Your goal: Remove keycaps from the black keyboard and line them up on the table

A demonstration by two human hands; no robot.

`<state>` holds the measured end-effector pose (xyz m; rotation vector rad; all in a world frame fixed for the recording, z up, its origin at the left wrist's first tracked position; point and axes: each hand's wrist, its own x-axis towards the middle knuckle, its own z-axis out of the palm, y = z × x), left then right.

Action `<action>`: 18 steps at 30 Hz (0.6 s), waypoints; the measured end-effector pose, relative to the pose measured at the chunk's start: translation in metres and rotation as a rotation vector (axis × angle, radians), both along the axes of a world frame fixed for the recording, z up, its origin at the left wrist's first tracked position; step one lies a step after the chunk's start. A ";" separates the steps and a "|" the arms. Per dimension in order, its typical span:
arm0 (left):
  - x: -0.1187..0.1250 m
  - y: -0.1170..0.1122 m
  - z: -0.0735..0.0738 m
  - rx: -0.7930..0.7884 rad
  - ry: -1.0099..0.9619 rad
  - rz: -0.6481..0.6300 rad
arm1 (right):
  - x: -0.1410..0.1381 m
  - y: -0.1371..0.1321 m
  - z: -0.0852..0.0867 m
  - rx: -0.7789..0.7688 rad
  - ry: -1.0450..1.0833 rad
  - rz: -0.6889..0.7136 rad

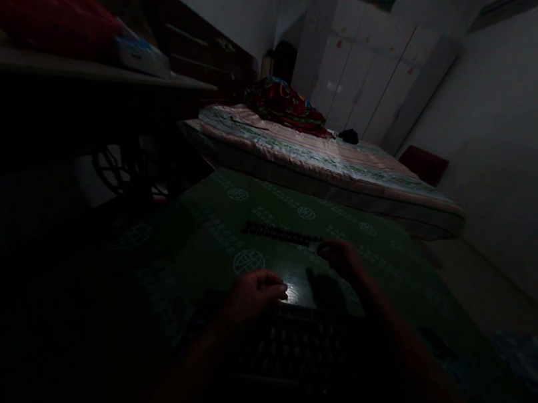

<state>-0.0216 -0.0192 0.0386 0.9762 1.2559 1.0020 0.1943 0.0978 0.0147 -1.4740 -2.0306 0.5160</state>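
Note:
The room is very dim. A black keyboard (291, 353) lies on a green printed table cover (224, 228) in front of me. My left hand (252, 297) rests at the keyboard's far left corner with fingers curled inward. My right hand (339, 256) reaches further out, its fingers pinched at the right end of a dark strip of small pieces (281, 234) lying on the cover. A dark rounded object (324, 287), possibly a mouse, sits between the hands.
A bed (325, 163) with a striped sheet and a bundle of colourful cloth (286, 104) stands beyond the table. A dark table with a red item (40, 6) is at left. White wardrobe doors (370, 68) fill the far wall.

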 end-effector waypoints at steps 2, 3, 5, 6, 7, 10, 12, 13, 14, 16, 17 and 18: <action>-0.001 0.002 -0.003 0.006 0.040 -0.007 | 0.004 0.020 -0.012 -0.013 -0.019 -0.023; -0.001 0.002 -0.003 0.006 0.062 -0.011 | 0.005 0.027 -0.017 -0.024 -0.027 -0.029; -0.001 0.002 -0.003 0.005 0.101 -0.029 | 0.006 0.038 -0.025 -0.046 -0.044 -0.039; -0.002 0.001 -0.002 0.005 0.114 -0.035 | 0.006 0.041 -0.029 -0.058 -0.051 -0.044; -0.002 0.001 -0.002 0.005 0.121 -0.038 | 0.006 0.044 -0.032 -0.070 -0.059 -0.048; -0.001 0.000 0.001 0.003 0.135 -0.053 | 0.007 0.049 -0.036 -0.095 -0.080 -0.051; -0.001 0.000 0.001 0.009 0.153 -0.064 | 0.007 0.050 -0.037 -0.098 -0.092 -0.052; -0.001 0.001 0.001 0.014 0.164 -0.071 | 0.006 0.050 -0.037 -0.097 -0.098 -0.055; -0.001 0.001 0.000 0.021 0.174 -0.077 | 0.005 0.050 -0.036 -0.096 -0.104 -0.060; -0.001 0.001 -0.001 0.028 0.187 -0.084 | 0.003 0.050 -0.036 -0.096 -0.114 -0.073; -0.001 0.001 -0.001 0.027 0.188 -0.086 | 0.003 0.050 -0.036 -0.098 -0.117 -0.081; -0.001 0.000 -0.002 0.027 0.189 -0.087 | 0.002 0.051 -0.036 -0.100 -0.119 -0.090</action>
